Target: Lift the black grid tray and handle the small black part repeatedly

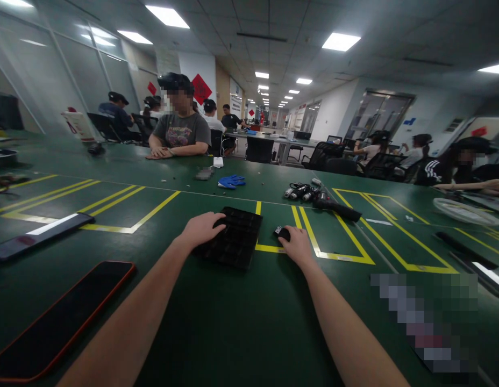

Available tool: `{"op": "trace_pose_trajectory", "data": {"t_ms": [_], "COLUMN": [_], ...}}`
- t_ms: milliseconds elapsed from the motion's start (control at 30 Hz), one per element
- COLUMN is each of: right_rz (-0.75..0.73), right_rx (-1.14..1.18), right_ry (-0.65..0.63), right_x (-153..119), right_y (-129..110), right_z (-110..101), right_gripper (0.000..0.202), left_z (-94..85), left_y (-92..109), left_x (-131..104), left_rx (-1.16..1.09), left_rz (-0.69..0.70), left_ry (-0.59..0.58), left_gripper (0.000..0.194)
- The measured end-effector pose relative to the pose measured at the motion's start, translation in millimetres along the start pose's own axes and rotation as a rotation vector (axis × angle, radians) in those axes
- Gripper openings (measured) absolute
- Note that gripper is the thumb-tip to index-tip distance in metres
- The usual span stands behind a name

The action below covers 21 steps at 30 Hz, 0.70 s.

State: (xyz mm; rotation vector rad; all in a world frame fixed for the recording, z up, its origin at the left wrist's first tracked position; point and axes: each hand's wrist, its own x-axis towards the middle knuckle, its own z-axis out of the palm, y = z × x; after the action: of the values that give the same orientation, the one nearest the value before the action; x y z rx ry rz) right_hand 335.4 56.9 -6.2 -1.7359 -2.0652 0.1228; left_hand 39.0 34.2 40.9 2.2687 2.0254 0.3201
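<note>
My left hand [201, 230] grips the left edge of a black tray [239, 236] divided into several square compartments. The tray lies on the green tabletop in front of me, slightly turned. To its right, my right hand [298, 245] is closed on a small black piece [280, 232] with pale metallic spots at its far end. The rest of that piece is hidden by my fingers, and its kind cannot be made out. It is just above or on the table beside the yellow tape lines.
Beyond my right hand lie a bundle of black cables with metal ends [301, 191] and a black rod-like thing [338, 208]. A blue glove [232, 181] lies further back. A red-edged phone-like slab [68, 317] is at left. A person [180, 126] sits opposite.
</note>
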Motion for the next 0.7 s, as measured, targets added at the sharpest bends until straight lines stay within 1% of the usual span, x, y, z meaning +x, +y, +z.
{"op": "trace_pose_trajectory", "data": {"t_ms": [67, 133, 267, 400, 567, 700], "right_rz": [-0.007, -0.003, -0.008, -0.026, -0.05, -0.046], "right_rx": [-0.005, 0.0, 0.046, 0.115, 0.191, 0.205], "right_ry": [0.005, 0.009, 0.014, 0.0, 0.031, 0.071], "right_x": [0, -2, -6, -13, -20, -21], "right_y": [0, -1, 0, 6, 22, 48], "right_z": [-1, -2, -4, -6, -12, -20], "right_gripper": [0.042, 0.042, 0.041, 0.044, 0.043, 0.042], "left_z": [1.2, 3.8, 5.7, 1.8, -0.7, -2.5], "left_y": [11, 16, 15, 11, 11, 11], "left_x": [1, 4, 10, 13, 14, 12], "left_rx": [0.012, 0.026, 0.013, -0.034, -0.058, -0.076], "left_rz": [0.063, 0.072, 0.068, 0.018, -0.046, -0.067], "left_ry": [-0.038, -0.107, -0.185, -0.24, -0.282, -0.264], "left_gripper": [0.05, 0.055, 0.056, 0.057, 0.061, 0.053]}}
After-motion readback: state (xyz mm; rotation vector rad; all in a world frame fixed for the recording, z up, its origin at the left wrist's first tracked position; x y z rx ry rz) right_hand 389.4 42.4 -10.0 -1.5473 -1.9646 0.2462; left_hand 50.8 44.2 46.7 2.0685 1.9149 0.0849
